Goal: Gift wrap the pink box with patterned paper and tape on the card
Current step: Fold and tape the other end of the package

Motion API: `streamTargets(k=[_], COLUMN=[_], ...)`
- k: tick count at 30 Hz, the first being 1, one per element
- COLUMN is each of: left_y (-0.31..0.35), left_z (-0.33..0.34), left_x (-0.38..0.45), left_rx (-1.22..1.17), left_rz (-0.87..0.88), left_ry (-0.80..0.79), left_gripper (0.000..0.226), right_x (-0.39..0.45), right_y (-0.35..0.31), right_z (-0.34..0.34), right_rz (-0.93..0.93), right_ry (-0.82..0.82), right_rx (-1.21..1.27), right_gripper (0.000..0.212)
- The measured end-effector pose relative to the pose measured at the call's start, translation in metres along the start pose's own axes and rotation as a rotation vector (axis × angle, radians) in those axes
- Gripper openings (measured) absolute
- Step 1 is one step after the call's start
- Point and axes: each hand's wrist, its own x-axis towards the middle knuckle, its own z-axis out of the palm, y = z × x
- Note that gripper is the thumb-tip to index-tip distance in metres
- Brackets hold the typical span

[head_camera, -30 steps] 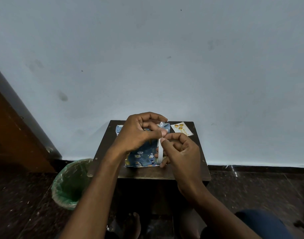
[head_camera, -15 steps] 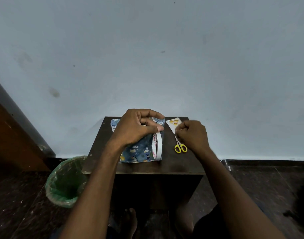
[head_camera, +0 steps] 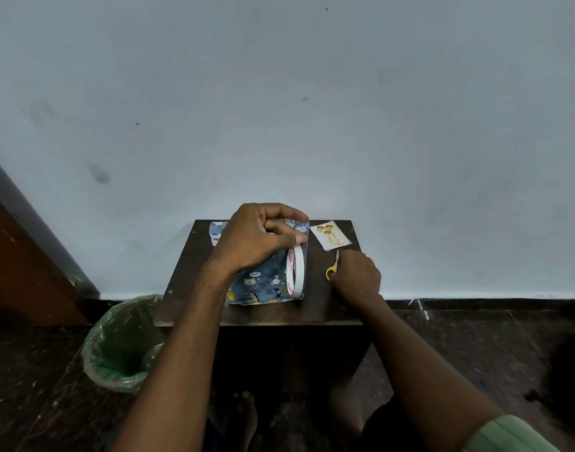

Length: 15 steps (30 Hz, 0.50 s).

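A box wrapped in blue animal-patterned paper [head_camera: 260, 283] lies on a small dark wooden table [head_camera: 315, 308]. My left hand [head_camera: 256, 238] sits over the box's far part, fingers curled, pinching a white tape roll [head_camera: 295, 272] that stands on edge on the box. To the right, my right hand [head_camera: 356, 277] closes on yellow-handled scissors [head_camera: 332, 270] lying on the table. A white card with gold balloons [head_camera: 330, 238] lies at the table's far right corner. The pink box itself is hidden by the paper.
A bin lined with a green bag [head_camera: 123, 344] stands on the dark floor left of the table. A pale wall rises right behind the table. A brown wooden panel [head_camera: 22, 265] is at the far left.
My right hand left the tape roll and moved right to the scissors, covering their handles. My left hand kept hold of the roll on the box. The camera view tilted down slightly.
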Motion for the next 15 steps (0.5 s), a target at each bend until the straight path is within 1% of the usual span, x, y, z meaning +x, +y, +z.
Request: streamTargets(k=[3, 5, 9, 15], left_y=[-0.0006, -0.0014, -0.0026, -0.0043], left_z=[0.0, -0.0008, -0.0015, -0.0011], left_x=[0.0, -0.0006, -0.0008, 0.0007], left_rx=[-0.008, -0.015, -0.009, -0.009], left_rz=[0.004, 0.008, 0.007, 0.01], left_ry=[0.007, 0.008, 0.0, -0.001], left_gripper=[0.028, 0.027, 0.028, 0.028], right_x=[-0.0032, -0.0042, -0.0055, -0.0012], right_y=[-0.0037, -0.0065, -0.0078, -0.005], right_z=[0.0018, 0.0023, 0.0026, -0.0014], right_rz=[-0.009, -0.014, -0.044, -0.033], right_ry=[-0.046, -0.048, -0.026, -0.039], right_rx=[-0.056, -0.065, -0.062, -0.009], right_gripper=[0.028, 0.029, 0.024, 0.026])
